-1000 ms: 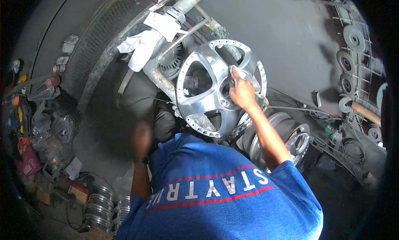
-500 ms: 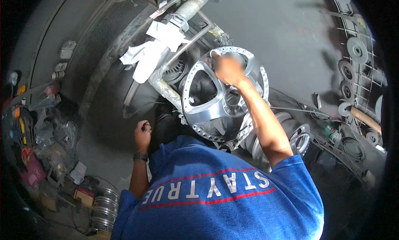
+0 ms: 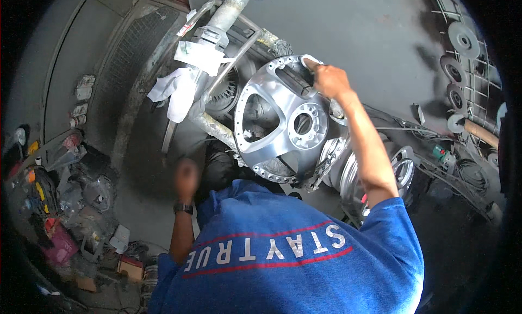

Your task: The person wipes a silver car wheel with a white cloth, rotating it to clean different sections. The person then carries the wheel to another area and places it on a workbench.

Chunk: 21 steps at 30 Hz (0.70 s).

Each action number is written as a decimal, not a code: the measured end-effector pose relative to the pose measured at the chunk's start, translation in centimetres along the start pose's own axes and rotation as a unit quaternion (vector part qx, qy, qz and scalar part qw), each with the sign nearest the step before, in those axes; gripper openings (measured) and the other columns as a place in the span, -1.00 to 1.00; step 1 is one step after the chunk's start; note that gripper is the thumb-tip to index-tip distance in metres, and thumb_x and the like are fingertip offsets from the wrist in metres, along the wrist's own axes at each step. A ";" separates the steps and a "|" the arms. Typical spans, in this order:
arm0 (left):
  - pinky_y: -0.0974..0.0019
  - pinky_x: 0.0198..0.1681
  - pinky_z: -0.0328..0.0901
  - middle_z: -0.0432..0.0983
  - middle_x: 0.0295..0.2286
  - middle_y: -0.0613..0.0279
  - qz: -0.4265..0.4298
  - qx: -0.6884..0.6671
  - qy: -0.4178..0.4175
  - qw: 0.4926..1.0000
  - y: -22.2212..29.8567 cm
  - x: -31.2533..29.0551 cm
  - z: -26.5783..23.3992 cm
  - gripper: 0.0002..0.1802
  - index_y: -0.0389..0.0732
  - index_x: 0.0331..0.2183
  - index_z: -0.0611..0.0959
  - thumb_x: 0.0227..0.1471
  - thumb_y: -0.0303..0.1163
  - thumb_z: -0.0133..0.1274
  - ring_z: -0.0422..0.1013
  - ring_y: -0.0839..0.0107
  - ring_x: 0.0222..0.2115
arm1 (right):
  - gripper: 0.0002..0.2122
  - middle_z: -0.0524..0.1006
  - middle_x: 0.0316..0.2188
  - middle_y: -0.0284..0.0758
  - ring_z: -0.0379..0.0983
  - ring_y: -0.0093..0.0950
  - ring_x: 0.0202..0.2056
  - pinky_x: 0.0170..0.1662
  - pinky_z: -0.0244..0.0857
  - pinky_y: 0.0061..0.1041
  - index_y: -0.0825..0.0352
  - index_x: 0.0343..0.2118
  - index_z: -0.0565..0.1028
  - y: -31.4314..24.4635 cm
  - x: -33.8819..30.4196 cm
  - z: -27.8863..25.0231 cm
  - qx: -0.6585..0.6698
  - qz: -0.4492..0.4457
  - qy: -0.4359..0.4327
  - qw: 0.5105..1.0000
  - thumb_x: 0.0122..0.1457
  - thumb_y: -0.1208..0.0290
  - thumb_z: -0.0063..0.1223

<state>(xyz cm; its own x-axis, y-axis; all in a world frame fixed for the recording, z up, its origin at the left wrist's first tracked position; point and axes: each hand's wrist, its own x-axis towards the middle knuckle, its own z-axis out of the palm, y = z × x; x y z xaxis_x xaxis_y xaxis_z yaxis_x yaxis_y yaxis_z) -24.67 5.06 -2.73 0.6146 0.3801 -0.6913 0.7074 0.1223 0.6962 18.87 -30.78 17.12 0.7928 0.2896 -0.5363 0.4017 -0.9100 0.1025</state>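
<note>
A silver wheel face [image 3: 272, 145] with broad spokes and small holes round its edge stands tilted in front of me, against a grimy metal stand. My right hand [image 3: 330, 81] reaches over it at the far right of its rim. One finger stretches along the edge and the others are bent in. Whether something small lies under those fingers is hidden. My left hand [image 3: 186, 178] hangs low beside my dark trouser leg, left of the wheel and apart from it. It is smeared, so its fingers do not show clearly.
White cloths [image 3: 182, 88] drape over the stand's thick pipe [image 3: 231, 12]. More wheel rims [image 3: 356, 172] lie close on the right. Abrasive discs [image 3: 463, 39] hang on a wire rack at far right. Bags and clutter [image 3: 81, 200] fill the left, beside a small carton [image 3: 130, 268].
My right hand has slid rightward over the wheel, from the upper window to the rim's far right, baring the hub. My left hand stays low by my leg. The view has shifted slightly.
</note>
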 end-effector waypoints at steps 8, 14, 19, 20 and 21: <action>0.37 -0.32 0.42 0.58 -0.37 0.32 -0.002 0.010 -0.002 1.000 -0.1 1.1 0.2 -0.81 -0.24 -0.08 0.66 0.35 -0.38 0.09 0.47 0.53 -0.40 | -0.40 0.69 -0.05 -0.12 0.66 -0.14 -0.05 0.05 0.52 -0.12 0.00 0.34 0.45 5.5 -3.7 2.0 -0.021 -0.035 -0.011 0.999 0.17 0.46 -0.02; 0.38 -0.30 0.42 0.57 -0.35 0.30 0.002 0.048 0.007 0.999 1.5 -0.1 0.9 -0.82 -0.25 -0.07 0.65 0.34 -0.45 0.06 0.48 0.52 -0.40 | -0.37 0.69 -0.11 -0.03 0.65 -0.01 -0.10 0.00 0.55 -0.06 0.13 0.33 0.44 -0.7 -9.1 4.3 0.101 -0.059 -0.039 0.992 0.12 0.56 0.01; 0.36 -0.29 0.44 0.60 -0.35 0.28 0.008 0.058 0.001 0.998 0.2 -0.7 1.1 -0.81 -0.24 -0.07 0.65 0.33 -0.45 0.05 0.50 0.51 -0.42 | -0.38 0.65 0.01 -0.06 0.64 -0.07 -0.03 0.05 0.54 -0.12 0.04 0.33 0.45 2.8 -8.5 5.2 0.051 -0.068 0.020 0.996 0.15 0.57 -0.01; 0.33 -0.28 0.45 0.62 -0.36 0.25 0.017 0.057 0.009 0.998 -0.2 -0.8 1.0 -0.80 -0.24 -0.08 0.66 0.31 -0.44 0.06 0.52 0.48 -0.42 | -0.39 0.67 -0.05 -0.09 0.66 -0.08 -0.09 0.00 0.55 -0.09 -0.02 0.32 0.46 3.7 -7.3 4.2 0.009 -0.055 0.035 0.998 0.15 0.53 -0.02; 0.30 -0.27 0.46 0.65 -0.36 0.22 0.028 0.059 0.012 0.998 -0.5 -0.7 0.8 -0.79 -0.24 -0.09 0.67 0.28 -0.43 0.07 0.55 0.45 -0.43 | -0.39 0.70 -0.11 -0.12 0.68 -0.08 -0.16 -0.04 0.56 -0.07 -0.07 0.31 0.47 4.7 -6.0 3.4 -0.031 -0.038 0.048 0.998 0.16 0.50 -0.04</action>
<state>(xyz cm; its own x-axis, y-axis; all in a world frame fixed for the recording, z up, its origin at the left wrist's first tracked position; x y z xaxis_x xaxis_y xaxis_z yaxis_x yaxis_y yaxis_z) -25.17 4.03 -2.69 0.6463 0.4056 -0.6464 0.7098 -0.0084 0.7044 14.44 -37.82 17.94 0.7986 0.3867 -0.4612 0.4868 -0.8656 0.1173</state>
